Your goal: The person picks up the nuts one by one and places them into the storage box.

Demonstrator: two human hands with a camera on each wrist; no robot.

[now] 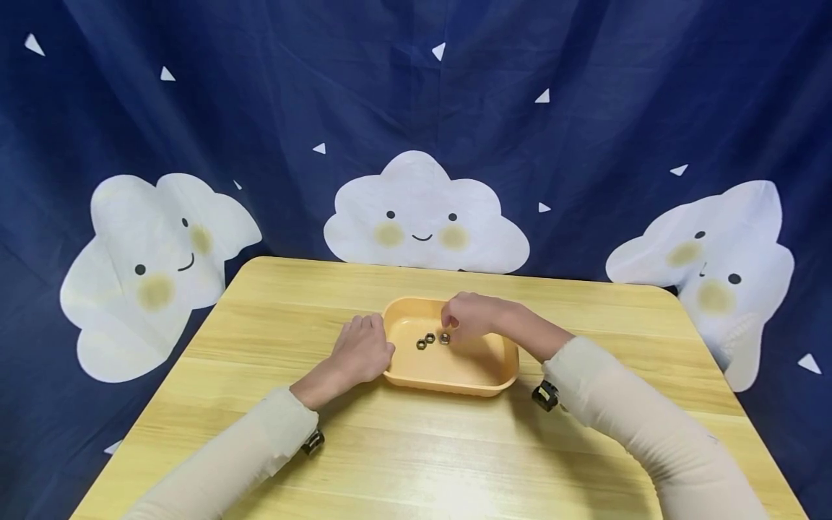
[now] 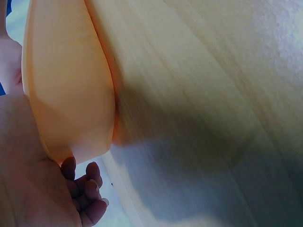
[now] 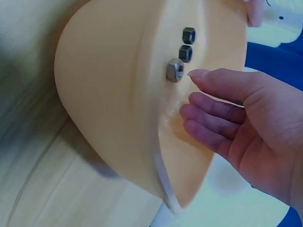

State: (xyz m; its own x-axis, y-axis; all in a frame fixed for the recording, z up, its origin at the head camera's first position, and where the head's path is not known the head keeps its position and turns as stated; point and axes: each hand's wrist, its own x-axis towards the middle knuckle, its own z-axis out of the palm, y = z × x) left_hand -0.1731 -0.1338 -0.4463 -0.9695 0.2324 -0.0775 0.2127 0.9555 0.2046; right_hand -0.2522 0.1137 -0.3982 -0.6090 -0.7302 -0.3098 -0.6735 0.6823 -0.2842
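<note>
A yellow-orange plastic tray (image 1: 448,388) stands on the table, with three metal hex nuts inside. Two darker nuts (image 3: 186,54) lie close together, and a larger, lighter nut (image 1: 445,338) lies nearest the right hand. My left hand (image 1: 360,350) grips the tray's left rim; in the left wrist view its fingers (image 2: 90,189) curl at the tray's end. My right hand (image 1: 473,315) reaches over the far rim into the tray. In the right wrist view its fingers are loosely bent, and one fingertip (image 3: 196,74) is just short of the lighter nut, with nothing visible held.
The wooden table (image 1: 416,448) extends around the tray on all sides. Behind it hangs a dark blue curtain (image 1: 286,87) with white clouds. Small black devices (image 1: 544,396) are strapped at both wrists.
</note>
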